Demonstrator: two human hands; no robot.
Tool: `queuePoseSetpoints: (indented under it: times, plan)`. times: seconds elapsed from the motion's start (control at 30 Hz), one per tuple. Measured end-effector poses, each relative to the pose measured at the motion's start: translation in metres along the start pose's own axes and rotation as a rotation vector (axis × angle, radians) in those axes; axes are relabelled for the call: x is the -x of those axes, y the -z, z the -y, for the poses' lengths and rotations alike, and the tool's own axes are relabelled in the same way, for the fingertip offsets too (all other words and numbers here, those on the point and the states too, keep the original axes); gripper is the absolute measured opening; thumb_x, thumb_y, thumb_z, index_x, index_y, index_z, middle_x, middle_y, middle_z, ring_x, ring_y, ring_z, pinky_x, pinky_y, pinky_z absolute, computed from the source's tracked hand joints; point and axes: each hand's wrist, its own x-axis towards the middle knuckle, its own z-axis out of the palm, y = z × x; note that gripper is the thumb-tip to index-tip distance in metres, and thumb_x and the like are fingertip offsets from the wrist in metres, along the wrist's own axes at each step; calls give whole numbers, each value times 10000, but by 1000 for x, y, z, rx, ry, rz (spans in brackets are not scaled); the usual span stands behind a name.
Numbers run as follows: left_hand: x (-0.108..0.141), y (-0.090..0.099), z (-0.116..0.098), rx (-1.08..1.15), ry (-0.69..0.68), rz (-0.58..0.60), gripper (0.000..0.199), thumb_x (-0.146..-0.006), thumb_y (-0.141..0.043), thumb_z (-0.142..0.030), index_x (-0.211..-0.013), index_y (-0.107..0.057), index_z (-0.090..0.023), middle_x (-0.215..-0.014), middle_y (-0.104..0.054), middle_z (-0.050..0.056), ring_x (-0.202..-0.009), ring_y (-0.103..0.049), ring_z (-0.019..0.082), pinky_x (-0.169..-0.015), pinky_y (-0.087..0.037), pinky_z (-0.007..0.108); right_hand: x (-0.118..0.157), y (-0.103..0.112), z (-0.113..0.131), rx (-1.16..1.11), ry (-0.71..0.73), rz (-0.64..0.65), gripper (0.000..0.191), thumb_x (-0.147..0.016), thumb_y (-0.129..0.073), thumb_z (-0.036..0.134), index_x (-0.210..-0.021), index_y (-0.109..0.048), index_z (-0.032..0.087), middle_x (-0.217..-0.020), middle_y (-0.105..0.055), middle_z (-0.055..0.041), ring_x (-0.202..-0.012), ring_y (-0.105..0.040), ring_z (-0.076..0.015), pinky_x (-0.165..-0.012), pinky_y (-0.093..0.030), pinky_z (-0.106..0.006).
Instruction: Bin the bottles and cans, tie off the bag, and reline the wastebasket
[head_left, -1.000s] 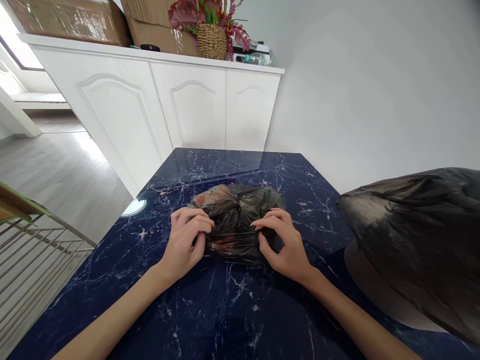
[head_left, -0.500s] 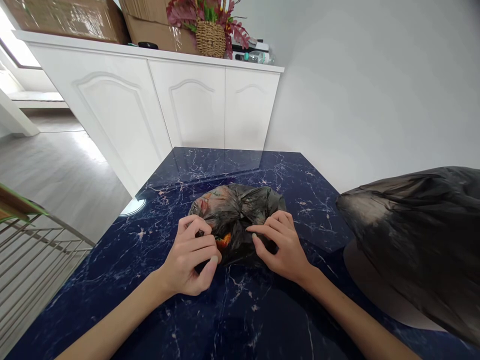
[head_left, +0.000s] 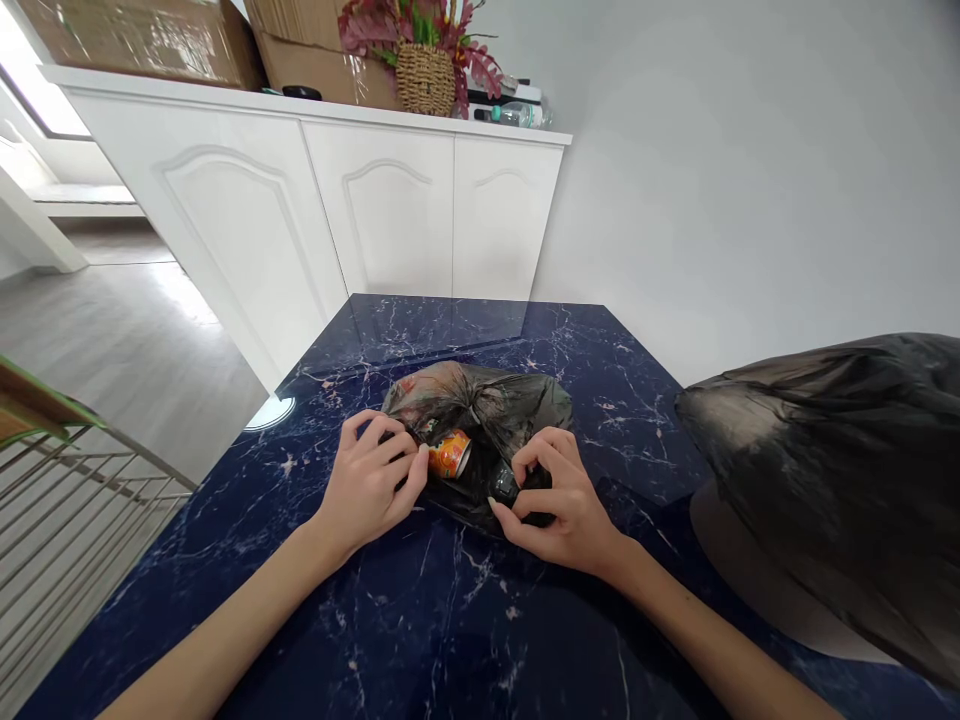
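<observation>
A knotted black plastic bag (head_left: 480,400) lies on the dark blue marbled table (head_left: 480,630), with a torn opening on its near side. Through the gap shows an orange drink can (head_left: 452,455), lying on its side. Farther right in the opening is a dark, shiny rounded thing (head_left: 505,484), whose kind I cannot make out. My left hand (head_left: 375,478) is closed on the bag's edge at the left of the tear, beside the can. On the right side, my right hand (head_left: 559,505) pinches the bag's edge, its fingertips against the dark thing.
A bin lined with a black bag (head_left: 832,430) stands at the right. At the back is a white cabinet (head_left: 390,210) bearing cardboard boxes (head_left: 142,40), a wicker flower basket (head_left: 424,80) and a plastic bottle (head_left: 517,115). A metal rack (head_left: 97,530) is at the left.
The tear in the bag has widened as my hands drew apart, my left hand moving slightly left. Much more of the orange can is exposed, and the dark shiny thing has come into view.
</observation>
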Motion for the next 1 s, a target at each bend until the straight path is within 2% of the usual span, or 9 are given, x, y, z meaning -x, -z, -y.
queuePoseSetpoints:
  times: [0.13, 0.3, 0.43, 0.53, 0.63, 0.73, 0.8, 0.9, 1.0]
  plan:
    - [5, -8, 10, -95, 104, 46, 409, -1049, -575, -139, -678, -726, -222, -881, -790, 40, -967, -657, 264, -1054, -437, 540, 3, -1, -5, 81, 13, -29, 427, -936, -785, 163, -573, -562, 188, -1007, -631, -68, -977, -557, -248, -862, -448, -490]
    - [14, -14, 20, -198, 226, 140, 401, -1083, -525, -227, -805, -814, -220, -999, -807, 71, -1017, -662, 298, -1112, -423, 591, 5, 0, -10, 156, 5, -37, 470, -945, -773, 137, -537, -543, 186, -1229, -690, -59, -1099, -591, -297, -919, -470, -542]
    - [20, -17, 29, -272, 329, 178, 375, -1074, -520, -304, -849, -797, -191, -1234, -769, 151, -1164, -650, 370, -1115, -423, 630, 6, 2, -14, 255, -24, -56, 512, -969, -737, 134, -498, -547, 196, -1272, -720, -47, -1124, -596, -314, -942, -483, -566]
    - [25, -20, 36, -295, 393, 198, 293, -1033, -567, -349, -869, -742, -182, -1419, -679, 207, -1341, -571, 440, -1132, -416, 648, 7, 3, -18, 327, -58, -76, 516, -982, -722, 149, -486, -593, 215, -1280, -731, -44, -1161, -594, -332, -972, -482, -588]
    - [29, -24, 40, -259, 431, 214, 233, -983, -615, -342, -1112, -695, -165, -1480, -630, 232, -1432, -504, 462, -1179, -385, 658, 7, 4, -21, 369, -100, -90, 509, -995, -714, 169, -496, -636, 226, -1280, -737, -49, -1178, -599, -338, -987, -478, -594]
    - [28, -23, 39, -182, 417, 212, 451, -980, -601, -289, -1408, -543, -160, -1575, -565, 224, -1499, -432, 455, -1215, -346, 667, 8, 5, -24, 403, -138, -96, 495, -1027, -680, 179, -534, -670, 227, -1272, -739, -68, -1189, -611, -333, -991, -479, -585]
    - [24, -19, 38, -111, 370, 223, 555, -987, -565, -221, -1525, -430, -201, -1660, -498, 186, -1545, -371, 434, -1229, -332, 665, 8, 4, -25, 417, -158, -94, 486, -1049, -649, 183, -567, -684, 224, -1264, -735, -86, -1192, -620, -328, -989, -483, -577]
    - [18, -14, 40, -25, 262, 271, 683, -963, -518, -109, -1603, -327, -255, -1731, -424, 130, -1609, -277, 394, -1263, -296, 652, 10, 2, -25, 422, -182, -79, 463, -1066, -624, 190, -609, -691, 218, -1295, -721, -98, -1218, -618, -330, -1007, -478, -581]
    - [14, -12, 49, 18, 162, 344, 741, -921, -506, -53, -1612, -326, -249, -1699, -456, 132, -1618, -259, 380, -1281, -276, 638, 11, -1, -25, 415, -207, -67, 420, -1074, -611, 198, -665, -707, 213, -1376, -684, -105, -1282, -594, -339, -1058, -463, -593]
